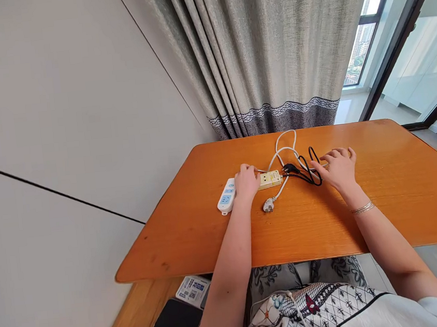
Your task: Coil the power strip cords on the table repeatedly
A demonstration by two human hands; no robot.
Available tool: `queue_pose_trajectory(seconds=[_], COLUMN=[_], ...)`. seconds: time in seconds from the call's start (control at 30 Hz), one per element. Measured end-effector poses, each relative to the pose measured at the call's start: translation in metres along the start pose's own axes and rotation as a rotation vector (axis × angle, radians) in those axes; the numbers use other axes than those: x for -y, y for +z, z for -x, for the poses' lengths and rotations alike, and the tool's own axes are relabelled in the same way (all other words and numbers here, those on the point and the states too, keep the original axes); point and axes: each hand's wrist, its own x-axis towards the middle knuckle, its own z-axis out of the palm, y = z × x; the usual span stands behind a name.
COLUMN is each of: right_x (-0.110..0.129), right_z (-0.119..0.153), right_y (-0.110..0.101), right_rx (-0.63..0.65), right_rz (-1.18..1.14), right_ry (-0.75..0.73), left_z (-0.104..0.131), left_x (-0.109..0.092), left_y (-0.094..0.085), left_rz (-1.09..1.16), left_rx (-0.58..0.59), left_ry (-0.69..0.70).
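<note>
A white power strip (226, 196) with blue socket faces lies at a slant on the orange-brown table (307, 232). Beside it is a cream-yellow power strip (270, 180), its left end covered by my left hand (247, 182), whose fingers are curled over it. From its right end runs a looped black cord (305, 169) with a black plug (290, 168). My right hand (337, 168) has its fingers spread, the thumb at the edge of the black loops. A white cord (279, 153) loops behind, and its white plug (268, 205) rests in front of the cream strip.
A grey curtain (269, 49) hangs behind the table's far edge, and a pale wall (61, 122) runs along the left. Below the near edge at left are a black flat object (178, 319) and a printed white box (193, 291). Glass doors (418, 59) stand at right.
</note>
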Motion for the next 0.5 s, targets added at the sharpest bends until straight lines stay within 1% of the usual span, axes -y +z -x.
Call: queue_pose_trajectory(seconds=[0.1, 0.17, 0.23, 0.3, 0.37, 0.43, 0.5], right_x=[0.01, 0.011, 0.009, 0.004, -0.003, -0.008, -0.012], right_z=[0.002, 0.002, 0.0, -0.004, -0.007, -0.011, -0.014], right_y=[-0.001, -0.001, -0.002, -0.002, -0.001, 0.0, 0.0], right_rx=[0.138, 0.244, 0.33, 0.376, 0.366, 0.317, 0.234], right_rz=[-0.028, -0.042, -0.064, -0.131, -0.295, -0.59, -0.923], right_ry=[-0.036, -0.008, 0.047, 0.123, 0.236, 0.395, 0.534], left_z=[0.003, 0.005, 0.006, 0.007, 0.006, 0.006, 0.007], left_x=[-0.004, -0.005, -0.005, -0.004, -0.003, -0.001, 0.0], left_y=[0.0, 0.001, 0.001, 0.0, -0.003, -0.007, -0.012], left_rz=[0.034, 0.031, 0.01, 0.01, 0.063, 0.16, 0.289], left_rx=[0.126, 0.191, 0.206, 0.201, 0.211, 0.241, 0.285], left_ry=[0.118, 0.196, 0.227, 0.232, 0.221, 0.204, 0.198])
